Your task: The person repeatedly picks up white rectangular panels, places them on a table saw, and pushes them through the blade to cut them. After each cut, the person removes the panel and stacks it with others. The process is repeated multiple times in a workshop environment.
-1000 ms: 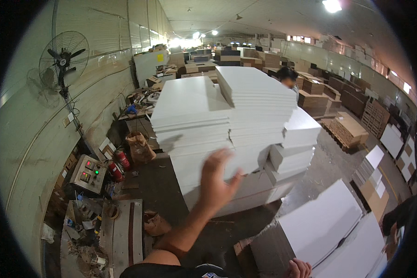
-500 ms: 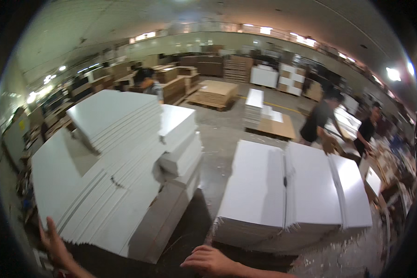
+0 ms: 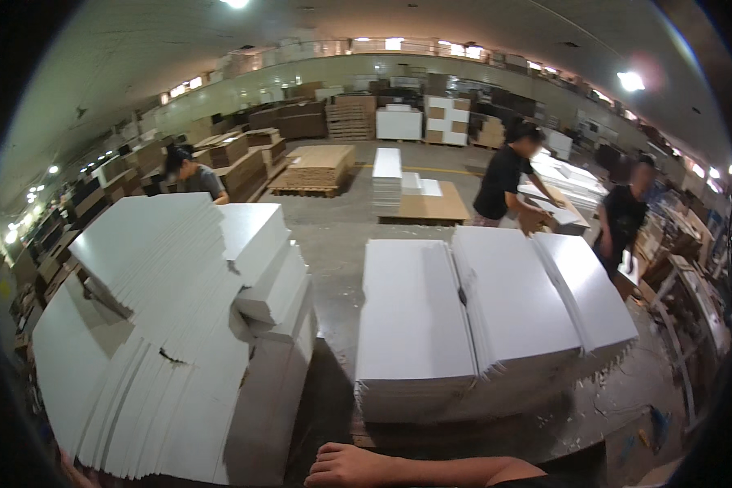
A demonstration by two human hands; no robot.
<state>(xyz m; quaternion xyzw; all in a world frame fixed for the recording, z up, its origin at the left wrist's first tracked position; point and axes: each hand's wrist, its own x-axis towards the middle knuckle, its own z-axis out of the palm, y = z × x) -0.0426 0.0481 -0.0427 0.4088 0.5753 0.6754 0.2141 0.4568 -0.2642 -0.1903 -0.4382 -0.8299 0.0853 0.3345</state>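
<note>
At the lower left edge, a small part of my left hand [image 3: 71, 472] shows beside the front corner of a tall stack of white panels [image 3: 171, 407]. Its fingers are mostly out of view. My right hand [image 3: 342, 466] lies at the bottom centre, palm down, its fingers loosely bent and a little apart, with nothing visible in them. It is over the dark gap between the left stack and a second group of white panel stacks [image 3: 415, 317]. The left stack has a small chipped dark mark near its middle, and its layers are uneven.
Behind the left stack stands a person [image 3: 193, 175]. Another person in black [image 3: 500, 179] leans over panels at the right, with a third [image 3: 624, 215] farther right. A pallet of brown boards [image 3: 313, 169] and a low white stack [image 3: 387, 180] stand farther back.
The view has swung to the right and the stacks have shifted left in it. My left hand has slipped almost out of view at the lower left; my right hand stays at the bottom centre.
</note>
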